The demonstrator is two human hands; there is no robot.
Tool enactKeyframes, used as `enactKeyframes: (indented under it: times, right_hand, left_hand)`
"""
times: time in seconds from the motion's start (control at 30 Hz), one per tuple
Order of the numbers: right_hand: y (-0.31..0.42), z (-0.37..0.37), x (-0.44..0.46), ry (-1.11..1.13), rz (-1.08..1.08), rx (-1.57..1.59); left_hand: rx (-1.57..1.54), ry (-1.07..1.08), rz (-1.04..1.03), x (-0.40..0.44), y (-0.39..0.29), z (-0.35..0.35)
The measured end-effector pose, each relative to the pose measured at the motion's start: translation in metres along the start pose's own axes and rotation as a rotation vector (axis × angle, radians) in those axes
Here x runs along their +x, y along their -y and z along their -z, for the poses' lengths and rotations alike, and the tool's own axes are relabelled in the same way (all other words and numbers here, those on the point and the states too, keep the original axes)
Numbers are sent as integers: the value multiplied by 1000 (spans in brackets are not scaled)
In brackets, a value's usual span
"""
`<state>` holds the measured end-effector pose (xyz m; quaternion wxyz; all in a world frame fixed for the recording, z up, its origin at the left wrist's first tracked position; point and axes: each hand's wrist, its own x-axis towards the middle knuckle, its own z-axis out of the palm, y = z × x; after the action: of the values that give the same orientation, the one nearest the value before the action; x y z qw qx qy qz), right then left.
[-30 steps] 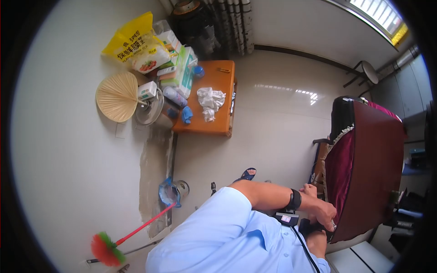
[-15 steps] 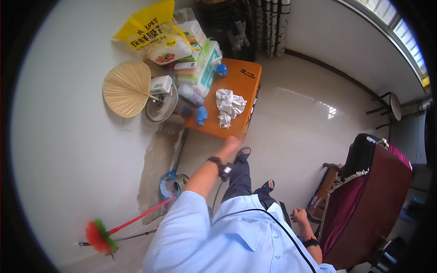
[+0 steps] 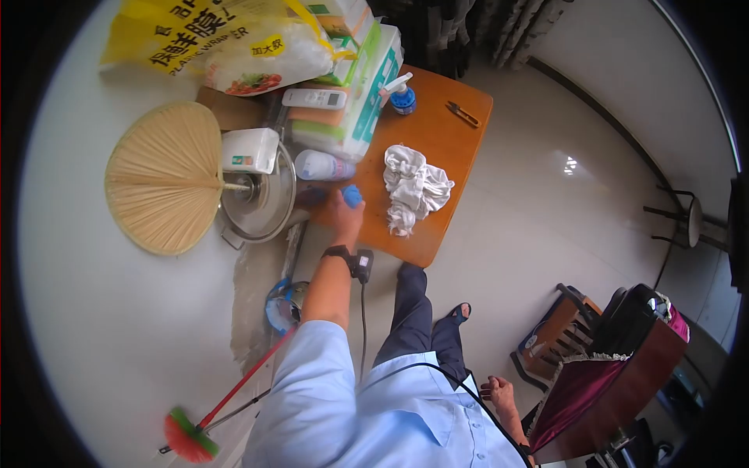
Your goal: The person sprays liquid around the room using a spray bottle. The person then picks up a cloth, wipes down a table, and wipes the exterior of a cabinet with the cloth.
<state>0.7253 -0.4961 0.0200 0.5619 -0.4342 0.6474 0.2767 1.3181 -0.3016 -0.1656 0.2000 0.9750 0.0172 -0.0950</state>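
Observation:
My left hand [image 3: 347, 217] reaches over the near left part of the orange wooden table [image 3: 460, 156]. Its fingers are closed on a small blue cloth [image 3: 353, 196], mostly covered by the hand. Just beyond it a white spray can or bottle [image 3: 324, 166] lies on its side. To the right of that hand, a crumpled white cloth [image 3: 417, 187] rests on the tabletop. My right hand [image 3: 498, 391] hangs low by my side near the maroon-covered furniture, fingers loosely bent and apart, with nothing visible in it.
A blue spray bottle [image 3: 402, 97] and thread snips [image 3: 463, 114] are farther back on the table. Tissue packs [image 3: 374, 86] and a remote [image 3: 314, 98] stand behind. Left are a palm-leaf fan [image 3: 165, 179] and metal lid [image 3: 273, 207]. A red-handled brush [image 3: 248, 374] leans low left.
My left hand has moved from the table's near edge leftward onto the blue cloth and closed on it. The view has come closer to the table. My right hand's fingers have loosened.

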Motion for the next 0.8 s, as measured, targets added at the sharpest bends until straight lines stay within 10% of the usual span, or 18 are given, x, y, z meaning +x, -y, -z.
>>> enactKeyframes:
  times: [0.3,0.43,0.8]
  right_hand:
    - [60,-7,-18,-84,52,-28]
    - [79,-17,-18,-134,65,-47]
    - [203,-12,-72,-24,580,57]
  left_hand:
    - [142,308,313,37,14,-14]
    - [-574,552,286,14,34,-25]
    - [-224,1445,-381,-198,-212,52]
